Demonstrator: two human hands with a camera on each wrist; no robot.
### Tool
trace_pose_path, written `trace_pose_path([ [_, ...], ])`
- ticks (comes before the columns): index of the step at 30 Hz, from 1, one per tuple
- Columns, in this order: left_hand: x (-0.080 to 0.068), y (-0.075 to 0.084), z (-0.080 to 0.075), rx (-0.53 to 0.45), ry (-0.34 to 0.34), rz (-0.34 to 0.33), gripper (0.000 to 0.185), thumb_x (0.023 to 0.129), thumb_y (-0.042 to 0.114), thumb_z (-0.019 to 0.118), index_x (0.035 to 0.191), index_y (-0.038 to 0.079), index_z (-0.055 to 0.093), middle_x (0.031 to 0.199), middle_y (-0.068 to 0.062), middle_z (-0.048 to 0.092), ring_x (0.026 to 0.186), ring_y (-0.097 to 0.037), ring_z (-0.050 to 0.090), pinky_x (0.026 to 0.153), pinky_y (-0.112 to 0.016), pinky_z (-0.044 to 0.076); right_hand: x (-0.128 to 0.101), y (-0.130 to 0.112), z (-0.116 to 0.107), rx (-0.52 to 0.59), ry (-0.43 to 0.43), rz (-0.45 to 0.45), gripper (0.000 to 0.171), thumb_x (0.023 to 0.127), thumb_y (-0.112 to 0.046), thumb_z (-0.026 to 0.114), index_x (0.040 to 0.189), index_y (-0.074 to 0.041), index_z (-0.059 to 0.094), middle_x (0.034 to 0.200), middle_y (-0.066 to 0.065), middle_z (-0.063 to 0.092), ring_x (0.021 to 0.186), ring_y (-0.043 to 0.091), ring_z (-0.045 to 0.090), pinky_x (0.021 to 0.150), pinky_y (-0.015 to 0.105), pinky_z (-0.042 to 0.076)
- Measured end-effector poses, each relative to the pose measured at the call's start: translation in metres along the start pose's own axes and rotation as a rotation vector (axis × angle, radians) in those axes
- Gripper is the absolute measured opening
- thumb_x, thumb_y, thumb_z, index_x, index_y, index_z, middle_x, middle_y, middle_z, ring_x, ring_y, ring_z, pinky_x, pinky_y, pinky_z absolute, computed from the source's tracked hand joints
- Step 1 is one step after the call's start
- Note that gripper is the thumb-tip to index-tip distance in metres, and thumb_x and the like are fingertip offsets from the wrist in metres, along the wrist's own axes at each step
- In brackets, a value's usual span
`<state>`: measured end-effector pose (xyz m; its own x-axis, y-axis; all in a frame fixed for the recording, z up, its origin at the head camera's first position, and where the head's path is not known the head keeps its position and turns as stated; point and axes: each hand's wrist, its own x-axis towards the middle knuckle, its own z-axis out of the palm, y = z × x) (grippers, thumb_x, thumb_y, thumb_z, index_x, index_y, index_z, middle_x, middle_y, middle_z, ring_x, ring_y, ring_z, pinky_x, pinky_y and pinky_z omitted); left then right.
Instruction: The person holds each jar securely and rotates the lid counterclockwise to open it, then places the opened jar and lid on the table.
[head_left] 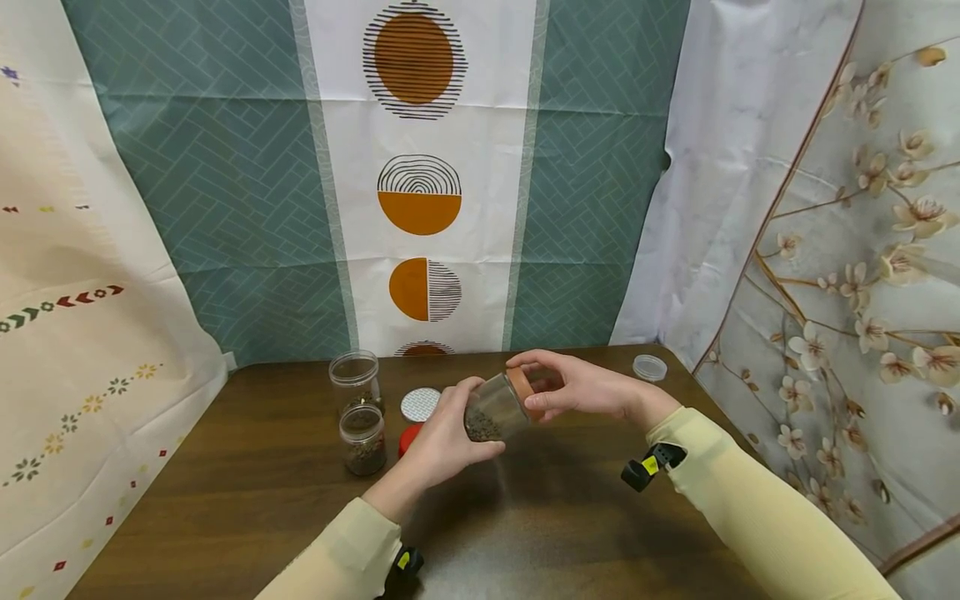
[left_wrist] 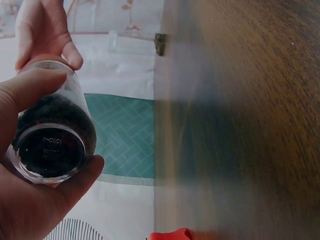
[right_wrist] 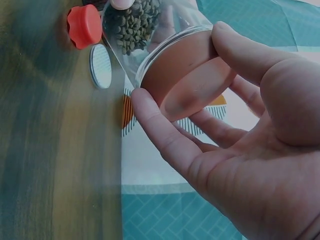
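My left hand [head_left: 442,433] grips a clear jar [head_left: 495,408] of small dark-green seeds, held tilted on its side above the wooden table [head_left: 247,492]. My right hand [head_left: 573,387] curls its fingers round the jar's brown lid [head_left: 521,392]. In the left wrist view the jar's base [left_wrist: 49,150] faces the camera, with my thumb [left_wrist: 32,87] on its side. The right wrist view shows the brown lid [right_wrist: 192,75] between my thumb [right_wrist: 245,55] and fingers [right_wrist: 160,130], seeds [right_wrist: 135,22] visible behind the glass.
Two more clear jars stand at the back left, one tall [head_left: 356,381] and one short with seeds [head_left: 363,439]. A white patterned lid [head_left: 420,404], a red lid [head_left: 408,437] and a clear lid [head_left: 649,367] lie on the table. Curtains hang behind.
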<state>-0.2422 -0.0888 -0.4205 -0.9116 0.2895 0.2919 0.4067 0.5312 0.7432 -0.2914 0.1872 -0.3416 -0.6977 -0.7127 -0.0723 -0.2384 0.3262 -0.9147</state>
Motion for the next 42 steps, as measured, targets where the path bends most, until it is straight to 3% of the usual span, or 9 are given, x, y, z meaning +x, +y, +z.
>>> trace_pose_path([
  [10, 0.000, 0.002, 0.000, -0.007, -0.010, -0.001, 0.095, 0.082, 0.035, 0.100, 0.158, 0.018, 0.046, 0.135, -0.010, 0.055, 0.116, -0.026, 0.056, 0.094, -0.047, 0.054, -0.004, 0.000, -0.002, -0.033, 0.002, -0.026, 0.068, 0.101, -0.016, 0.082, 0.161, -0.022, 0.049, 0.157, 0.014, 0.056, 0.144, 0.036, 0.056, 0.106, 0.049, 0.055],
  [20, -0.001, 0.001, 0.001, -0.003, -0.011, -0.006, 0.095, 0.082, 0.035, 0.100, 0.157, 0.018, 0.046, 0.136, -0.011, 0.054, 0.115, -0.027, 0.057, 0.094, -0.048, 0.054, 0.000, 0.003, 0.001, -0.038, 0.042, -0.016, 0.049, 0.114, -0.032, 0.064, 0.160, -0.019, 0.050, 0.158, 0.014, 0.051, 0.131, 0.036, 0.062, 0.100, 0.051, 0.060],
  [26, -0.001, 0.001, 0.001, 0.002, -0.006, -0.004, 0.094, 0.081, 0.034, 0.100, 0.157, 0.018, 0.047, 0.136, -0.011, 0.054, 0.115, -0.027, 0.058, 0.093, -0.048, 0.054, 0.001, 0.001, 0.003, -0.036, 0.069, 0.029, 0.060, 0.114, -0.036, 0.063, 0.169, -0.022, 0.042, 0.162, 0.015, 0.049, 0.132, 0.035, 0.063, 0.102, 0.051, 0.059],
  [34, -0.001, 0.003, 0.000, 0.023, -0.012, 0.003, 0.093, 0.082, 0.032, 0.100, 0.157, 0.016, 0.047, 0.138, -0.012, 0.054, 0.117, -0.027, 0.056, 0.095, -0.049, 0.054, 0.002, -0.004, -0.002, 0.006, -0.003, 0.144, 0.069, 0.115, -0.034, 0.063, 0.172, -0.013, 0.032, 0.157, 0.022, 0.048, 0.124, 0.036, 0.067, 0.097, 0.050, 0.062],
  [42, 0.000, 0.004, 0.000, 0.025, -0.017, 0.007, 0.093, 0.082, 0.033, 0.100, 0.157, 0.017, 0.047, 0.138, -0.011, 0.054, 0.117, -0.027, 0.057, 0.095, -0.049, 0.055, 0.003, -0.008, -0.003, 0.039, -0.017, 0.172, 0.060, 0.116, -0.036, 0.059, 0.169, -0.018, 0.039, 0.150, 0.022, 0.051, 0.121, 0.036, 0.067, 0.097, 0.052, 0.062],
])
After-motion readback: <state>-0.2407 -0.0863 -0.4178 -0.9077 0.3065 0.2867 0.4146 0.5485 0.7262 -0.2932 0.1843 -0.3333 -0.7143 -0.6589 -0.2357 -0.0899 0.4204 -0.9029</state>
